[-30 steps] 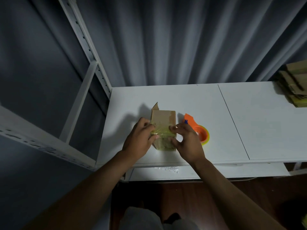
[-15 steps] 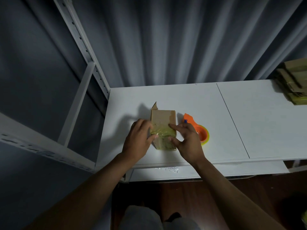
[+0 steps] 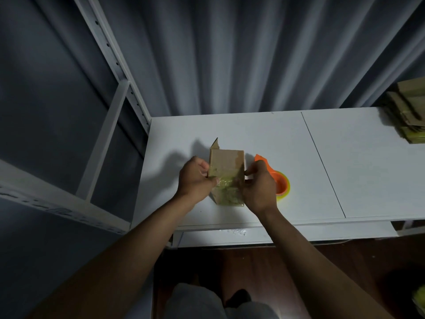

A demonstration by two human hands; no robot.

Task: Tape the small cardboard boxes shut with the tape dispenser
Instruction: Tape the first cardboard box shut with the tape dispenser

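Both hands, left hand point(image 3: 195, 178) and right hand point(image 3: 258, 186), have fingers grasping the small brown cardboard box point(image 3: 226, 176) at mid-desk (orange tape dispenser point(image 3: 277, 180) just right); firm outward smoothing should seat the tape flat.

Bare white tabletop point(image 3: 264, 134) lies open across the frame's centre and right. The orange tape dispenser point(image 3: 279, 183) blocks the way just right of the small brown cardboard box point(image 3: 226, 166). A stack of flattened brown cardboard point(image 3: 407, 116) fills the far right edge.
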